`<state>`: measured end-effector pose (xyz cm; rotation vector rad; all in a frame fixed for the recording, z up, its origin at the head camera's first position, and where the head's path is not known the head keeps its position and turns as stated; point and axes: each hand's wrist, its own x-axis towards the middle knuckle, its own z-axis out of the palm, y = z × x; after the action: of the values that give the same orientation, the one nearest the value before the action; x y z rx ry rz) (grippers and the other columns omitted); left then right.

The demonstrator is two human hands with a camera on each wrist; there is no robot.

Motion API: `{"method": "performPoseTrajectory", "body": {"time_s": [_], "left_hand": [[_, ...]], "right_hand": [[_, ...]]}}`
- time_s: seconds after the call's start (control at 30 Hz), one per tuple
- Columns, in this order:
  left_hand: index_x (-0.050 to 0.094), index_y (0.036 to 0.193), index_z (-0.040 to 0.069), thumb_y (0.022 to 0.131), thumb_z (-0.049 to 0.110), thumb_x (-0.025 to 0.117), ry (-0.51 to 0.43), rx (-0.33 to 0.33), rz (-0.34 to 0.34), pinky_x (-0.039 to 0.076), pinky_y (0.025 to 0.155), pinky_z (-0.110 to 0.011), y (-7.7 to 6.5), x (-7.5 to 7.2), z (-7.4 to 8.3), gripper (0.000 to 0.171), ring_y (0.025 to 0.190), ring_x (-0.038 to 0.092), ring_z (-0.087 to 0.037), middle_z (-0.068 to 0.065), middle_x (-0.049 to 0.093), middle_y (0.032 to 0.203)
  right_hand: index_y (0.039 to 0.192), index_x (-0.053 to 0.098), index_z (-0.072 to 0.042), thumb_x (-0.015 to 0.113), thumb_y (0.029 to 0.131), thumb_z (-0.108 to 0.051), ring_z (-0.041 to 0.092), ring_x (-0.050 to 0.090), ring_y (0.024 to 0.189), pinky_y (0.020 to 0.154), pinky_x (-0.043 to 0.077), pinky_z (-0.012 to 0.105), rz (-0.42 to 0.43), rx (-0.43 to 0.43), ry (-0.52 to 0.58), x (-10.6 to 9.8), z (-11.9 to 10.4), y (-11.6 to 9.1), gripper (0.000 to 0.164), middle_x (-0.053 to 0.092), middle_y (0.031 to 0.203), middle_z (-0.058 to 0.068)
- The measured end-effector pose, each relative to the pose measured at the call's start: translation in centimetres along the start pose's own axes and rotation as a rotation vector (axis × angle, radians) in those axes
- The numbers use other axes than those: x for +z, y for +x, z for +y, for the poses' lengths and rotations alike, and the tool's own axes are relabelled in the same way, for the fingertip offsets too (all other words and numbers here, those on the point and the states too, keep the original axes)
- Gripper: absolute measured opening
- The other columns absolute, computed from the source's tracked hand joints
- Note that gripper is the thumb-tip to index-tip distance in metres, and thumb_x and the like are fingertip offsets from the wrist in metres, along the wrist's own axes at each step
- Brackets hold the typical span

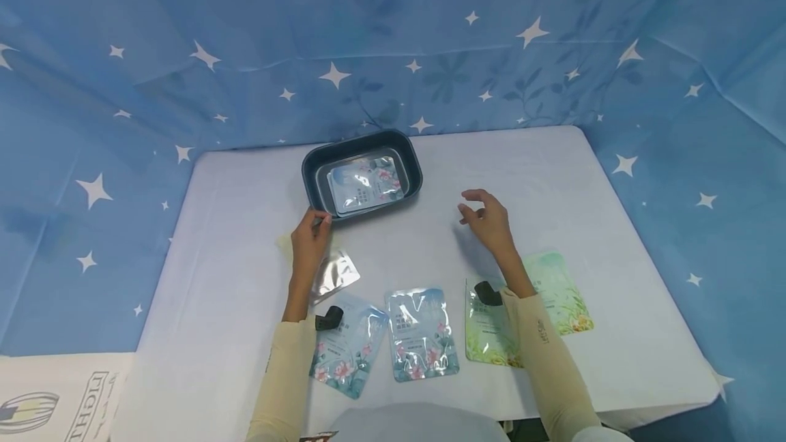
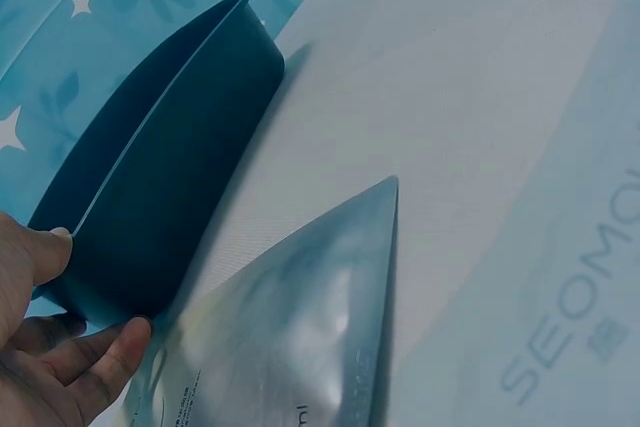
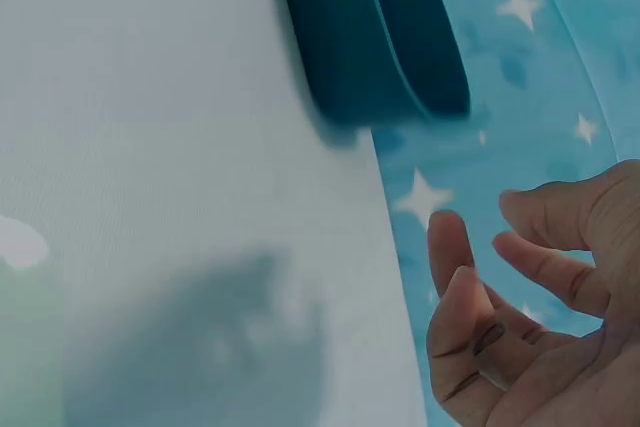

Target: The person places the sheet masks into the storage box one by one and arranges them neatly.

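A dark rectangular pan (image 1: pixel 311 186) stands near the table's back edge, with blue floral sheet-mask sachets (image 1: pixel 368 186) lying inside it. My left hand (image 1: pixel 310 237) grips the pan's front-left corner; in the left wrist view its thumb lies at the rim and its fingers sit low against the outside. A silver sachet (image 1: pixel 339 271) lies beside that wrist, partly hidden under it. My right hand (image 1: pixel 489 222) hovers over the table to the right of the pan. Its fingers are loosely bent, and nothing is between them in the right wrist view.
Two blue floral sachets (image 1: pixel 422 334) lie at the front middle. Two green sachets (image 1: pixel 555 292) lie at the right, one partly beneath the right forearm. A blue starred curtain (image 1: pixel 430 39) hangs behind the white table (image 1: pixel 614 360). Printed packaging (image 1: pixel 61 398) shows at lower left.
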<state>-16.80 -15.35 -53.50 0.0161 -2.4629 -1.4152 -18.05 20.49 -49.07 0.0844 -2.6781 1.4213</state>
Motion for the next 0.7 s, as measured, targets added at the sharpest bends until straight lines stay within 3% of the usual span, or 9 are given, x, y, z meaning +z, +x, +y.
{"method": "performPoseTrajectory", "body": {"time_s": [0.23, 0.37, 0.47, 0.7], "left_hand": [[0.062, 0.103, 0.005, 0.099, 0.02, 0.059, 0.011, -0.005, 0.001, 0.051, 0.1, -0.051, 0.1, 0.2, -0.1, 0.016, 0.116, 0.063, -0.039, -0.016, 0.069, 0.113], [0.062, 0.104, 0.004, 0.098, 0.019, 0.059, 0.011, -0.001, 0.0, 0.05, 0.103, -0.05, 0.2, 0.4, -0.1, 0.016, 0.12, 0.061, -0.038, -0.017, 0.069, 0.113], [0.062, 0.103, 0.004, 0.098, 0.018, 0.06, 0.004, -0.003, 0.012, 0.05, 0.104, -0.049, 0.2, 0.4, -0.1, 0.015, 0.12, 0.061, -0.038, -0.018, 0.069, 0.114], [0.062, 0.104, 0.005, 0.098, 0.02, 0.06, -0.001, -0.018, 0.004, 0.052, 0.103, -0.047, 0.1, 0.4, -0.5, 0.017, 0.117, 0.063, -0.037, -0.017, 0.068, 0.116]], "right_hand": [[0.128, 0.056, -0.002, 0.06, 0.098, -0.022, 0.038, 0.07, 0.09, 0.059, 0.051, 0.016, 0.067, 0.157, -0.045, -3.4, 2.9, -2.7, 0.036, 0.063, 0.124, 0.023], [0.129, 0.056, -0.003, 0.057, 0.099, -0.028, 0.04, 0.064, 0.106, 0.08, 0.058, 0.036, 0.105, 0.27, -0.081, -5.3, 4.2, -4.5, 0.039, 0.062, 0.124, 0.023], [0.13, 0.055, -0.002, 0.056, 0.1, -0.03, 0.043, 0.058, 0.116, 0.096, 0.051, 0.054, 0.119, 0.33, -0.102, -6.1, 4.8, -5.6, 0.041, 0.06, 0.126, 0.024], [0.13, 0.054, 0.003, 0.059, 0.098, -0.028, 0.045, 0.051, 0.12, 0.104, 0.041, 0.06, 0.117, 0.399, -0.224, -6.7, 6.3, -8.1, 0.045, 0.057, 0.127, 0.029]]}}
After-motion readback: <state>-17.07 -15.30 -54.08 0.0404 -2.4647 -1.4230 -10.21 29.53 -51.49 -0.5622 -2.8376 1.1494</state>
